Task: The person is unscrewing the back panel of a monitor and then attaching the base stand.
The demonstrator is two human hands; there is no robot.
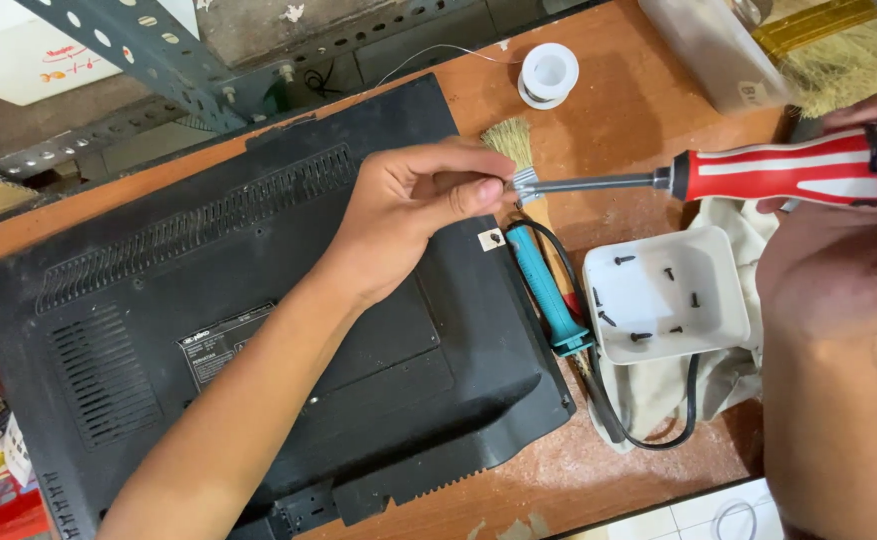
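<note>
Two hands at work over one brown wooden surface [649, 110], catalogued as I see them from my remote seat.

Left hand [429, 205]: one, its grip pinched together on the metal tip of the screwdriver, thumb and forefinger closed at the socket end. It hovers above the black back cover of a flat monitor [239, 320], which lies face down across the left of the surface.

Right hand [859, 250]: one, its grip wrapped around the red-and-white striped handle of the screwdriver [759, 172], which is held level between the two hands, shaft pointing left.

Also present:
- white square tray [724, 300], one, just right of the monitor, resting on a pale cloth [659, 390]
- small black screws [642, 336] in the tray, about eight, as far as I can count
- one screw on a white tag [495, 239] at the monitor's edge
- teal-handled soldering iron [549, 290], one, with black cord, between monitor and tray
- small bristle brush [512, 140], one, under the screwdriver tip
- large brush [849, 55], one, top right corner
- solder reel [549, 75], one, white, at the far edge

Risks, as I judge them: whatever sits at the pinched tip is hidden by the fingers and could slip out and be lost on the surface or under the cloth. The tray sits on soft fabric, so a nudge from the right forearm could tip it and scatter the screws.
</note>
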